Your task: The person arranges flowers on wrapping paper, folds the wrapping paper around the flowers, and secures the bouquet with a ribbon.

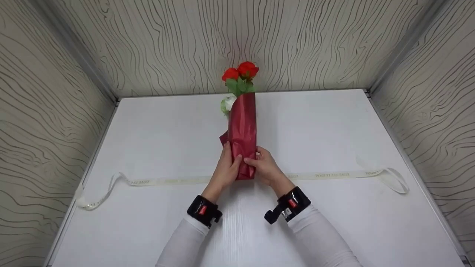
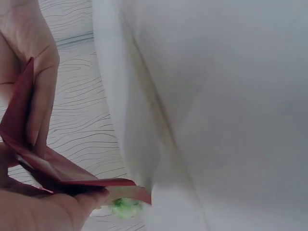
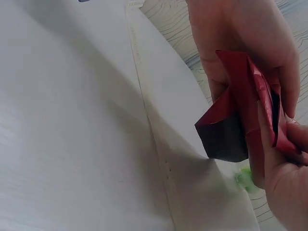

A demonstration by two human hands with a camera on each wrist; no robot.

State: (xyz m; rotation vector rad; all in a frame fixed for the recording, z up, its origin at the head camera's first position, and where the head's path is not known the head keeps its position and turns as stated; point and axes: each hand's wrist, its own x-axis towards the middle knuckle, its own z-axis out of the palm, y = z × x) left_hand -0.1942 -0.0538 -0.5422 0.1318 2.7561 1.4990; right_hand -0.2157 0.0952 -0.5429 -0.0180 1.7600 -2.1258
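Observation:
A bouquet in shiny dark red wrapping paper [image 1: 243,126] is held upright in the middle of the head view, over the white table. Two red roses [image 1: 248,69] and green leaves rise from its top, and a pale flower [image 1: 228,103] shows at its left side. My left hand [image 1: 225,167] grips the lower wrap from the left, thumb in front. From the right, my right hand [image 1: 265,167] pinches the same lower part. Folded red paper [image 3: 236,110] with a dark inner face stands out at the bottom in the right wrist view.
A long cream ribbon [image 1: 167,181] with printed letters lies across the white table [image 1: 156,137], passing behind the wrists. Its ends curl near the left and right edges. Wood-patterned panels [image 1: 167,44] rise at the back and both sides.

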